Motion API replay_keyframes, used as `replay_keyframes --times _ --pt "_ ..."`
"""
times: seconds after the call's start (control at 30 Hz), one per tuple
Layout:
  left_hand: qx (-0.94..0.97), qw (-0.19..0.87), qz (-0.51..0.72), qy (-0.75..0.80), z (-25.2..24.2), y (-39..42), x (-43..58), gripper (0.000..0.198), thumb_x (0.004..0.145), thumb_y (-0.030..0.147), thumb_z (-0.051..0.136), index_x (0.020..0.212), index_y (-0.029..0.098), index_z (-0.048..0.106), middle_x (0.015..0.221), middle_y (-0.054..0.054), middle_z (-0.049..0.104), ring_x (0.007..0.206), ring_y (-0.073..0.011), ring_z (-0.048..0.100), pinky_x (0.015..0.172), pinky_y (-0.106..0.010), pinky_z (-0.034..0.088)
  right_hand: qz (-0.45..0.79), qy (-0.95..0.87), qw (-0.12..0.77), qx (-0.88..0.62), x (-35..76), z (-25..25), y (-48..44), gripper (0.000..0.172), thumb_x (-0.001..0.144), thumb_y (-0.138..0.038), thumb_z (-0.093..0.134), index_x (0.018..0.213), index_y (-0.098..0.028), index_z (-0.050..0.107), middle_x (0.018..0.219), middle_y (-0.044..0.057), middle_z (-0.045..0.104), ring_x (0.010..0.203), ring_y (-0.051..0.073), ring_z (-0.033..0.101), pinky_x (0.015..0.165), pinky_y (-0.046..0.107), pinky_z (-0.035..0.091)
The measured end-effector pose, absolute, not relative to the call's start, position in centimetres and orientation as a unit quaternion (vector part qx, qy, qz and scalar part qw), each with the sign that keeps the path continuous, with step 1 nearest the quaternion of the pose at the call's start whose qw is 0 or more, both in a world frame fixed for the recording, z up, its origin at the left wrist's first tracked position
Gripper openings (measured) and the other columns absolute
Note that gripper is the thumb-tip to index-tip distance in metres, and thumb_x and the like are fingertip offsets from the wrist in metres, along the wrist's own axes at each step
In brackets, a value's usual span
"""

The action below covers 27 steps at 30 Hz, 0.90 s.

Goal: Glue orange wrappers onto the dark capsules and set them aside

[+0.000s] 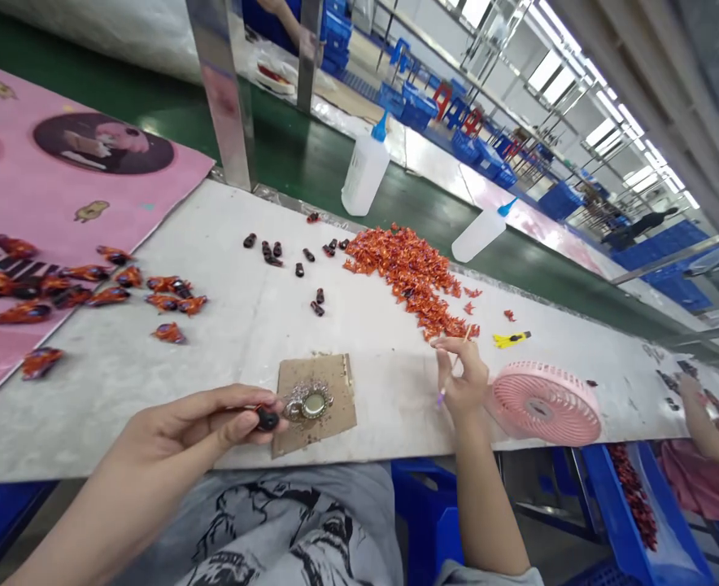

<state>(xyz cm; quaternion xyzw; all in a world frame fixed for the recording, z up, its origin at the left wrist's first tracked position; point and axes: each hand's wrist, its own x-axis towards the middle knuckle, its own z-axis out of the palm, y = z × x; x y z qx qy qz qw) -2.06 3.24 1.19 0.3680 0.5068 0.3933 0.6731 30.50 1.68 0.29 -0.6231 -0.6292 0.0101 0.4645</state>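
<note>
My left hand (213,435) pinches a small black-and-red plastic piece (267,418) between thumb and fingertips, just left of a cardboard square (350,407). On that cardboard sits a small round metal cap (314,404) with clear smears around it. My right hand (466,374) is closed around a thin stick (454,370) with a purple end. Its fingertips are at the near edge of a heap of small orange parts (402,264); whether they also grip a part cannot be made out. Several small black pieces (299,269) lie left of the heap.
Orange-and-black figures (108,296) lie at left, some on a pink mat (170,191). Two white bottles with blue nozzles (365,172) (480,234) stand behind the heap. A pink fan (546,403) and yellow cutters (511,339) are at right. Another person's arm (704,419) reaches in at far right.
</note>
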Motion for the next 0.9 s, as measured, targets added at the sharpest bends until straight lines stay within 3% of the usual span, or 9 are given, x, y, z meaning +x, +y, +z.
replay_keyframes --times 0.1,0.27,0.47,0.63,0.7,0.9 --pt "0.378 0.647 0.415 0.517 1.5 3.3 -2.0 0.041 0.057 0.066 0.089 0.075 0.029 0.084 0.073 -0.001 0.082 0.063 -0.02 0.078 0.065 -0.019 0.065 0.025 -0.641 0.375 -0.669 33.3 0.5 3.4 0.018 0.085 -0.039 0.073 0.079 -0.023 0.069 0.085 0.007 0.075 0.085 0.026 0.068 0.083 0.043 0.05" --pt "0.369 0.63 0.435 0.526 1.9 3.5 -1.7 0.046 0.054 0.066 0.091 0.076 0.025 0.083 0.072 -0.003 0.082 0.063 -0.0238 0.079 0.063 -0.023 0.067 0.072 -0.611 0.327 -0.717 33.8 -0.2 4.9 0.021 0.09 -0.038 0.071 0.081 -0.019 0.07 0.083 0.005 0.071 0.082 0.02 0.066 0.082 0.039 0.054" --pt "0.394 0.648 0.443 0.478 4.7 4.8 -0.9 0.036 0.059 0.056 0.092 0.073 0.024 0.083 0.069 -0.005 0.081 0.063 -0.025 0.077 0.064 -0.028 0.066 0.136 -0.574 0.432 -0.682 30.6 1.8 4.1 0.027 0.088 -0.044 0.071 0.08 -0.018 0.069 0.074 0.004 0.069 0.069 0.017 0.063 0.07 0.034 0.054" --pt "0.447 0.662 0.474 0.372 8.4 5.7 1.3 0.02 0.062 0.042 0.091 0.068 0.024 0.083 0.084 -0.01 0.084 0.077 -0.026 0.078 0.072 -0.03 0.065 0.266 -0.588 0.523 -0.556 24.8 5.6 3.1 0.03 0.093 -0.049 0.065 0.091 -0.02 0.072 0.086 0.006 0.072 0.071 0.016 0.065 0.065 0.03 0.054" --pt "0.442 0.676 0.491 0.327 9.5 5.8 2.2 0.014 0.065 0.036 0.087 0.067 0.023 0.083 0.086 -0.01 0.084 0.077 -0.0246 0.077 0.071 -0.031 0.063 0.307 -0.602 0.535 -0.507 22.9 7.4 2.8 0.031 0.09 -0.053 0.07 0.086 -0.022 0.073 0.083 0.004 0.07 0.067 0.014 0.062 0.062 0.029 0.053" --pt "0.479 0.679 0.518 0.203 11.6 4.4 3.8 0.005 0.069 0.025 0.081 0.068 0.021 0.083 0.068 -0.008 0.078 0.064 -0.0212 0.07 0.064 -0.028 0.059 0.364 -0.634 0.51 -0.453 21.8 12.1 1.6 0.039 0.072 -0.059 0.085 0.075 -0.022 0.074 0.066 0.001 0.067 0.054 0.013 0.058 0.051 0.026 0.048"
